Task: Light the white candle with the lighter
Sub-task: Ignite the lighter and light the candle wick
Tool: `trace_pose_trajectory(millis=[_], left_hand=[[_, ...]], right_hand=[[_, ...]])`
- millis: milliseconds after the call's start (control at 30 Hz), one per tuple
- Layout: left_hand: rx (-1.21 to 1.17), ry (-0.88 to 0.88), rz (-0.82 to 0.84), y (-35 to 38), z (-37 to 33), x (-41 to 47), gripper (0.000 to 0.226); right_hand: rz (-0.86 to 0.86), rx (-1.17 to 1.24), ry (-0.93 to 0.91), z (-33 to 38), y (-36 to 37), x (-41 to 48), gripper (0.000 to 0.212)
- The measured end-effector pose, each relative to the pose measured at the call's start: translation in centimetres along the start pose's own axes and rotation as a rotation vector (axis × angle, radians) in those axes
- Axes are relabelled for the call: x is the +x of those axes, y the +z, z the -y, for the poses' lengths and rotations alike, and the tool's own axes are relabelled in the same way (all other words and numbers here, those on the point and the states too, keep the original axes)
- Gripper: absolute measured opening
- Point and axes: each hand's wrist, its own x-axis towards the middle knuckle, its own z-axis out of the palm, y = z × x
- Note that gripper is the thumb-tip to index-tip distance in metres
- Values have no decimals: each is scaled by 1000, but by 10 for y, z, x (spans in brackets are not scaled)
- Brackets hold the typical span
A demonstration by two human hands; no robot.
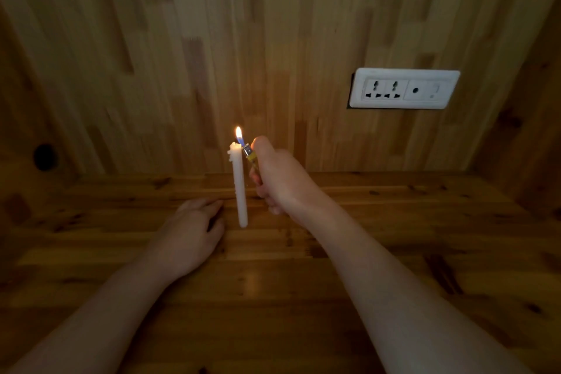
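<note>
head view: mid-frame, the candle (239, 188) stood upright, wick up; right hand (279, 179) gripped the lit lighter (249, 154) beside it; left hand (191, 234) lay flat, fingers loosely together, on the table (394, 252).

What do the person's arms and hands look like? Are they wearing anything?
Both arms are bare as far as the picture shows, with no sleeves. The left hand and right hand wear no gloves, and no rings, watch or bracelets are visible in the dim light.

The candle (239, 188) stands mid-frame on the tabletop (394, 252), left hand (191, 234) just left, lighter (251, 158) touching right, socket (403, 89) upper right.
</note>
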Motion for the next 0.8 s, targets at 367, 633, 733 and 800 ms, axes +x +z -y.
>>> trace_pose_trajectory(millis=[367, 633, 733, 800], left_hand=[[-9, -1, 1, 1, 0, 1, 53], [1, -1, 1, 2, 1, 2, 53], [1, 3, 2, 2, 2, 2, 54], [1, 3, 0, 2, 2, 2, 54]], right_hand=[[-64, -59, 1, 2, 3, -2, 36], [-12, -81, -58, 3, 3, -5, 34], [-5, -66, -60, 3, 3, -5, 37], [1, -91, -77, 4, 3, -5, 34]])
